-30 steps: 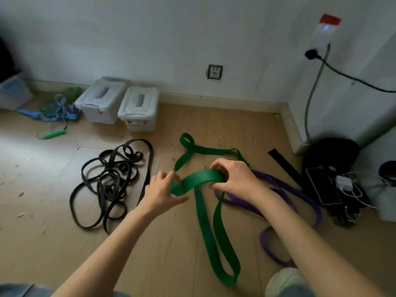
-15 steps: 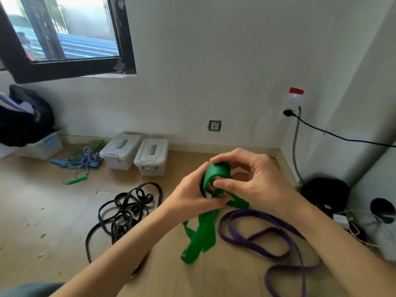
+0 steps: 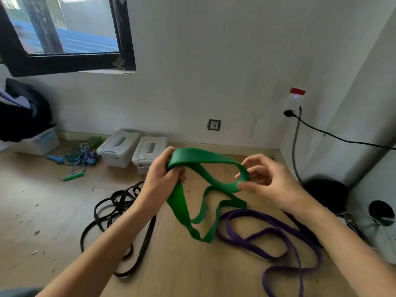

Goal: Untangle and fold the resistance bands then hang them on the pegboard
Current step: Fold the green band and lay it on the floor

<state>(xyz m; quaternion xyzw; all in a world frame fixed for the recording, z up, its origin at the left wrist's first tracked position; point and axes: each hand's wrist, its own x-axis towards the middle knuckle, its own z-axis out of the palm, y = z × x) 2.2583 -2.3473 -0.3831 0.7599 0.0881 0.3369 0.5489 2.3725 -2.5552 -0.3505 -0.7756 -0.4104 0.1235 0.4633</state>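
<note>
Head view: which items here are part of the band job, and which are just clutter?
Job:
- green band, held up by left hand and right hand
- purple band on the floor
- black band, tangled on the floor

Clutter:
- two lidded storage boxes
- rope pile with green handle
- wall socket
- plugged-in cable
- shoe
</note>
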